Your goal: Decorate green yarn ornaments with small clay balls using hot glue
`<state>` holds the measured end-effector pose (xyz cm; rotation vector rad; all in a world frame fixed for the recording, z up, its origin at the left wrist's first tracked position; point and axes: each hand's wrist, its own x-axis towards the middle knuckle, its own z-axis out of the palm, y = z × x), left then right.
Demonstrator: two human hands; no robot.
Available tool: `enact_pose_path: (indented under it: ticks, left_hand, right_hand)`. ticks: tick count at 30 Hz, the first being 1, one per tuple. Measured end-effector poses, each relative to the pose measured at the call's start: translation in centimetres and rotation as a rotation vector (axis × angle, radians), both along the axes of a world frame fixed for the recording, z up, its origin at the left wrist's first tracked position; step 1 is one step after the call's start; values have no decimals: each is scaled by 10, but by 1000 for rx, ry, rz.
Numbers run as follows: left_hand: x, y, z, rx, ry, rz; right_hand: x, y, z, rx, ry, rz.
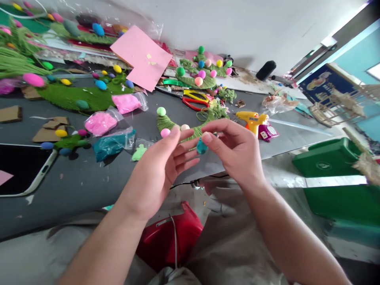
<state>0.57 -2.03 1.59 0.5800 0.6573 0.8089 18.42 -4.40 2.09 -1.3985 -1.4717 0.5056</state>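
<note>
With our right hand (pixel 239 152) we pinch a small teal piece (pixel 202 147), the grip closed on it at the thumb and fingertips. Our left hand (pixel 156 172) spreads loosely, fingers just beside the piece. Beyond, a green yarn-wrapped crescent (pixel 163 123) lies on the tabletop (pixel 86 178), near a yellow glue gun (pixel 247 116).

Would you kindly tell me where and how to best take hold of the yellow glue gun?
I'd grip the handle of the glue gun from the near side: it appears to extend toward the table's near edge, while the nozzle points picture-left and a purple item sits close on the handle's right.
</note>
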Motion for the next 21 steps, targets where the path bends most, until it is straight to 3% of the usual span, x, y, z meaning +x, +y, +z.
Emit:
enact_pose_path:
  ticks: [3, 7, 14, 21]
  left_hand:
    - [4, 0, -2, 17, -14, -49]
    - [7, 0, 0, -60, -31, 31]
    - [0, 5, 3, -172, -73, 118]
    - [-4, 6, 3, -154, -137, -51]
  right_hand:
    - [-4, 1, -3, 52, -53, 19]
    - [-7, -2, -4, 13, -96, 25]
    - [7, -3, -4, 9, -291, 234]
    - [4, -7, -5, 152, -161, 86]
